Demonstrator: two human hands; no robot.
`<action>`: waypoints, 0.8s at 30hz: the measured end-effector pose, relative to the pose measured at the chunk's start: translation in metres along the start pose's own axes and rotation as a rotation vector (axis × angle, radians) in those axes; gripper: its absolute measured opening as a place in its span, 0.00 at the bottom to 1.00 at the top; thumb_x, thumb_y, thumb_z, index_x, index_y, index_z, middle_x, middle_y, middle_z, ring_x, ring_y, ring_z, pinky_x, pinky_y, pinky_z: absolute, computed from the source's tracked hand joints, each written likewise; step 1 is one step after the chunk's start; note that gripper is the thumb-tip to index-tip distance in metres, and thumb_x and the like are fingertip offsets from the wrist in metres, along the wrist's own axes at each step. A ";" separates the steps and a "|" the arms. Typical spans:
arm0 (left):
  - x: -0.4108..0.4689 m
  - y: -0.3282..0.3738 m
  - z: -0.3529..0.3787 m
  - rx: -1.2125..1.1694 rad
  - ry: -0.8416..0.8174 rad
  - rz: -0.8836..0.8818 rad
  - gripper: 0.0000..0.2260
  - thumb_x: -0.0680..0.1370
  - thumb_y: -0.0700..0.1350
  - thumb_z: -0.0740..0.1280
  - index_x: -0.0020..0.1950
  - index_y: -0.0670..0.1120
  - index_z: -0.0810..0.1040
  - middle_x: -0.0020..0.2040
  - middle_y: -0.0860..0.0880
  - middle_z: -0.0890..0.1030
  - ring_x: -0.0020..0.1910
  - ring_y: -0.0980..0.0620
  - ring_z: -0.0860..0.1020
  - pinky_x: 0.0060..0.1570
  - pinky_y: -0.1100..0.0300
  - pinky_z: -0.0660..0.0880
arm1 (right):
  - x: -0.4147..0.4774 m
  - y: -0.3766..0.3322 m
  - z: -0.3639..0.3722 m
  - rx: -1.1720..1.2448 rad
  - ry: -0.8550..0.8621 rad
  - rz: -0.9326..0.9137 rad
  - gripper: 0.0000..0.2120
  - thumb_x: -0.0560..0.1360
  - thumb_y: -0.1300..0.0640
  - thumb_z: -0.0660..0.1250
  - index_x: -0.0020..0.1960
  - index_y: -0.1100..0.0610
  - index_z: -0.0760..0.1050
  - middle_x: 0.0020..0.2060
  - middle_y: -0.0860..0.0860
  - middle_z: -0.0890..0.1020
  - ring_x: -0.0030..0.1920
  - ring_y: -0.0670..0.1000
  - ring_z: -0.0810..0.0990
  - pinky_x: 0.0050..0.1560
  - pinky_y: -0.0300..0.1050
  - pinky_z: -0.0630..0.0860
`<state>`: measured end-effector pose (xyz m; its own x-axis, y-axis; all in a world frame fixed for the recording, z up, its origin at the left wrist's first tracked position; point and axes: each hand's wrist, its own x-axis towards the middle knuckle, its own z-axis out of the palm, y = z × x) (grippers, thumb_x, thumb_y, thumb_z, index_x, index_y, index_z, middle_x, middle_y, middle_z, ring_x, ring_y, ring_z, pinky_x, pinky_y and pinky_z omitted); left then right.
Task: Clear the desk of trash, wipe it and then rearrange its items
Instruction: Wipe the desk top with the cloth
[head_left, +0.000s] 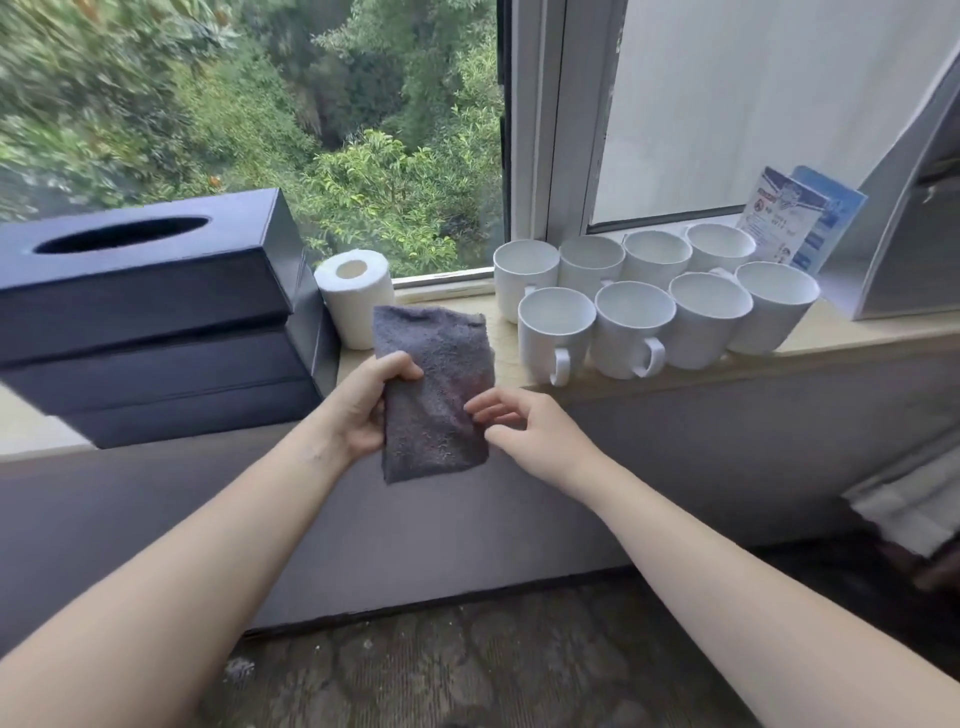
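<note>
While pinched along its edge by the left hand (363, 410), folded grey cloth (434, 395): soft, light, limp; right hand (524, 431) loosely open, seemingly empty.

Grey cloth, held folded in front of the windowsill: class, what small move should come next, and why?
Probably close the right hand on the grey cloth to steady it. Only the left hand has a grip on it; the right hand's fingers hover open at its edge, and it hangs off the windowsill by the white mugs.

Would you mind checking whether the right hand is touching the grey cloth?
Cannot tell: in the head view the right hand fingertips overlap the grey cloth edge, contact unclear.
</note>
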<state>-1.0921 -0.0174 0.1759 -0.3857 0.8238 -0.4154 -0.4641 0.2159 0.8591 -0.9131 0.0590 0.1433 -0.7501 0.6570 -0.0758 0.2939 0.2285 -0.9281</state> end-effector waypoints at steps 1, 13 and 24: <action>-0.008 -0.001 0.003 -0.010 -0.024 0.027 0.13 0.71 0.37 0.63 0.55 0.40 0.77 0.44 0.42 0.83 0.40 0.45 0.82 0.42 0.55 0.82 | -0.003 -0.001 -0.006 0.039 0.008 0.007 0.10 0.74 0.61 0.68 0.51 0.49 0.80 0.45 0.45 0.81 0.45 0.43 0.79 0.52 0.38 0.74; -0.075 -0.050 0.191 0.157 -0.344 0.121 0.13 0.64 0.36 0.65 0.46 0.40 0.83 0.40 0.43 0.85 0.36 0.48 0.83 0.36 0.58 0.81 | -0.141 0.027 -0.152 0.378 0.249 -0.019 0.27 0.69 0.48 0.77 0.63 0.54 0.72 0.55 0.47 0.82 0.55 0.43 0.81 0.57 0.39 0.78; -0.033 -0.233 0.482 0.487 -0.877 -0.136 0.22 0.78 0.35 0.64 0.67 0.55 0.73 0.60 0.48 0.82 0.57 0.49 0.81 0.52 0.56 0.79 | -0.350 0.192 -0.329 0.389 0.928 0.171 0.24 0.74 0.66 0.70 0.66 0.49 0.70 0.57 0.46 0.81 0.58 0.45 0.80 0.61 0.46 0.76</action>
<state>-0.5867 0.1578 0.1336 0.4587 0.8285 -0.3211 -0.0090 0.3657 0.9307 -0.3990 0.1093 0.1113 0.0879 0.9943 -0.0598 0.0173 -0.0615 -0.9980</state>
